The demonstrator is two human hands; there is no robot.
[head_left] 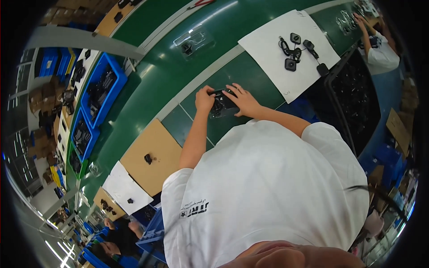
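Note:
In front of my chest, a clear plastic blister pack (220, 108) with black parts inside lies over the green work surface. My left hand (204, 99) is closed on its left upper corner, thumb and fingers bent round the edge. From the other side my right hand (243, 100) reaches over it, fingers curved across the top edge and pressing on it. The exact kind of the black parts is hidden by glare and by my fingers. Ahead on the green conveyor belt (165, 58) sits a similar clear pack (193, 44) holding something black.
At right, a white sheet (263, 42) carries black cabled devices (292, 54), beside a large black bin (357, 94). Brown board (149, 138) lies at left. Blue bins (102, 89) of black parts stand past the belt. Co-workers (382, 56) sit at far right and lower left.

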